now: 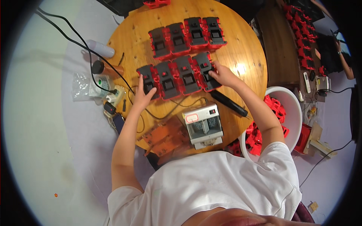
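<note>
On the round table [247, 47], the hands stand apart, the left hand [144, 97] clamped on the nine o'clock end of the nearer red-and-black row [180, 78], the right hand [227, 76] on its three o'clock end. A similar farther row [189, 35] sits toward twelve; a white machine [205, 127], toward five.

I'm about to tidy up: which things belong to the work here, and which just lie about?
Work in hand:
near red-and-black row, touched by left hand and right hand
likely far matching row, black tool, white machine, red parts in white tub

Probably just lying about:
dark-lidded bottle
clear plastic bag
</note>
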Demonstrator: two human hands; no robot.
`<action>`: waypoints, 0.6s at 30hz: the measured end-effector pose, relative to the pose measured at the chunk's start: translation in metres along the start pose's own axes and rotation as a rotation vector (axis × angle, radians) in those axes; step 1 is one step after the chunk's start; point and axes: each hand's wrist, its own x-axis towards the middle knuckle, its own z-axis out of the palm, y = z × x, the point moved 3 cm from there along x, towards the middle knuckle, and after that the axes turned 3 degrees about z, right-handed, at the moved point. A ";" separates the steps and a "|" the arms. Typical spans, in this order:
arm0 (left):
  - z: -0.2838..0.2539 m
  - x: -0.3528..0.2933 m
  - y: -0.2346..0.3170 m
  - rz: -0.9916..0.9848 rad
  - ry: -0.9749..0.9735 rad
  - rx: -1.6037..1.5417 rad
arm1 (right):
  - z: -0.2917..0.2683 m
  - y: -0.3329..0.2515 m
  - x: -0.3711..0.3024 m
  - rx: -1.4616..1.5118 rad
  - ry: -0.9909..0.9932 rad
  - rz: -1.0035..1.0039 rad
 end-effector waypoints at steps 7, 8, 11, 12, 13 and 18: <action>-0.050 0.060 0.035 0.005 0.050 0.356 | -0.090 0.009 0.053 -0.066 0.514 0.028; -0.050 0.084 0.043 0.052 0.070 0.334 | -0.098 0.020 0.074 -0.025 0.553 0.041; -0.032 0.158 0.054 0.079 0.129 0.242 | -0.088 0.049 0.137 -0.015 0.641 0.011; -0.019 0.174 0.053 -0.034 0.099 0.120 | -0.078 0.043 0.154 0.089 0.542 0.052; -0.009 0.188 0.049 -0.147 0.067 -0.003 | -0.066 0.035 0.165 0.189 0.441 0.097; -0.037 0.238 -0.017 -0.080 0.023 -0.059 | -0.028 -0.021 0.197 0.097 0.397 -0.005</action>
